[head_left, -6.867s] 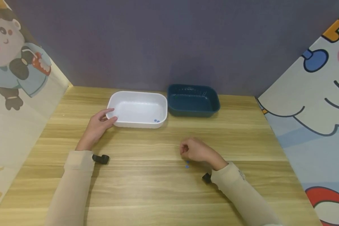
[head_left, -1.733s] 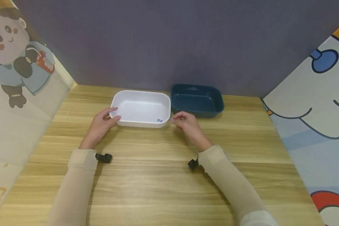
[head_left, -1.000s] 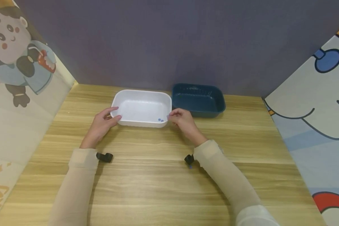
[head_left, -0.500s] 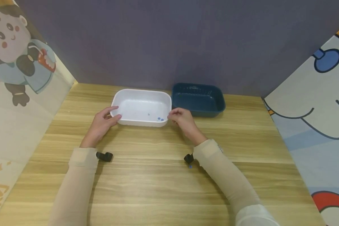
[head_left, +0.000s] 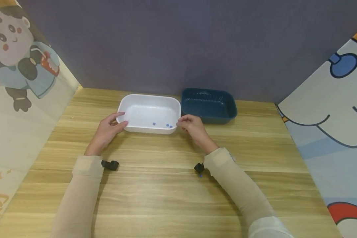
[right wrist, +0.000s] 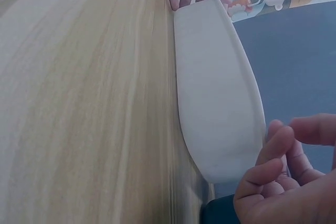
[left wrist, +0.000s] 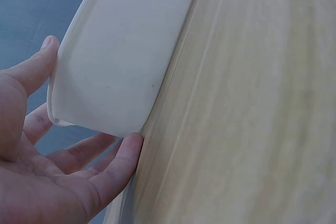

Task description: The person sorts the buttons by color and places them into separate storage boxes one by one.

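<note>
1. Three small blue beads [head_left: 165, 125] lie in the white tray [head_left: 149, 99], all along its near wall: two close together toward the right corner and one a little left of them.
2. One more blue bead [head_left: 200, 176] lies on the tabletop [head_left: 172, 195], well on the near side of the white tray, just beside the black wrist camera on our right sleeve. We judge that the loose beads go into the white tray one at a time, so most of the work looks done and this bead is what is left.
3. The dark blue tray [head_left: 209, 105] stands just right of the white tray, their rims nearly touching; we see no beads in it.
4. Our left hand [head_left: 106, 133] holds the white tray at its left near corner. In the left wrist view the thumb [left wrist: 32, 72] lies over the rim and the other fingers [left wrist: 113, 169] lie straight against the outer wall where it meets the tabletop, steadying it.
5. Our right hand [head_left: 192, 127] sits at the white tray's right near corner. In the right wrist view its fingers [right wrist: 273, 153] are loosely curled, tips close together just above the rim, and we see nothing between them; they do not grip the tray.
</note>
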{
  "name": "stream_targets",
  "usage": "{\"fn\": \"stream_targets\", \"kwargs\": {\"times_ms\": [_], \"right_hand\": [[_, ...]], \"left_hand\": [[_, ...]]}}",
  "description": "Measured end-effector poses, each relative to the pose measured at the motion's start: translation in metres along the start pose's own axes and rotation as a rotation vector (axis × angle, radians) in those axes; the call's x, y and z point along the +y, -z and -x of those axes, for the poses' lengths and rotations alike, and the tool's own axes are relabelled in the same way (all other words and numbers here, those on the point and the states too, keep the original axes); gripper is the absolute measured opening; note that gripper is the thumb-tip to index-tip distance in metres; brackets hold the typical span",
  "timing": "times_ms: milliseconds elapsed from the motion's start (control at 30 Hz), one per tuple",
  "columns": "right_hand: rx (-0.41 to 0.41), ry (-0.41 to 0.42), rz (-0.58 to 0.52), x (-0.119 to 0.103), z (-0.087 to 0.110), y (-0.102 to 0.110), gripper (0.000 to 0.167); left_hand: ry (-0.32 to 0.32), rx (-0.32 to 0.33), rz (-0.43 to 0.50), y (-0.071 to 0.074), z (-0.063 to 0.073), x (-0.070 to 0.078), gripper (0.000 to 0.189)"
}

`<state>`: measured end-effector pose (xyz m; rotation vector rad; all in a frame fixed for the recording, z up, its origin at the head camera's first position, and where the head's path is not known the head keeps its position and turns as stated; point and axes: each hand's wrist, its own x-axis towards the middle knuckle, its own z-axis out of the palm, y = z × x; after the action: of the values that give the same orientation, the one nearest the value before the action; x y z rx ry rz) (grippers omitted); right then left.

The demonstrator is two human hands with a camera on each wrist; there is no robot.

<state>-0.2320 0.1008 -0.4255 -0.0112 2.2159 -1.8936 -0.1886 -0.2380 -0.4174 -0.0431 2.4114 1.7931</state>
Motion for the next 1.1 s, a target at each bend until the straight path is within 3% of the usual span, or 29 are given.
{"fn": "stream_targets", "kwargs": {"times_ms": [267,567,867,1100], "right_hand": [[-0.017,0.028,0.019,-0.001,0.007,0.003,0.012],[-0.051,0.030,0.032,-0.003,0.018,0.006,0.013],[-0.144,0.110,0.292,0.001,0.036,0.021,0.018],[-0.302,0.064,0.479,0.001,0.047,0.029,0.011]], "left_hand": [[-0.012,0.017,-0.003,0.004,-0.013,-0.026,0.064],[-0.006,0.025,-0.028,0.004,-0.014,-0.031,0.068],[-0.013,0.021,-0.008,0.004,-0.018,-0.030,0.065],[-0.013,0.014,0.013,0.005,-0.018,-0.030,0.063]]}}
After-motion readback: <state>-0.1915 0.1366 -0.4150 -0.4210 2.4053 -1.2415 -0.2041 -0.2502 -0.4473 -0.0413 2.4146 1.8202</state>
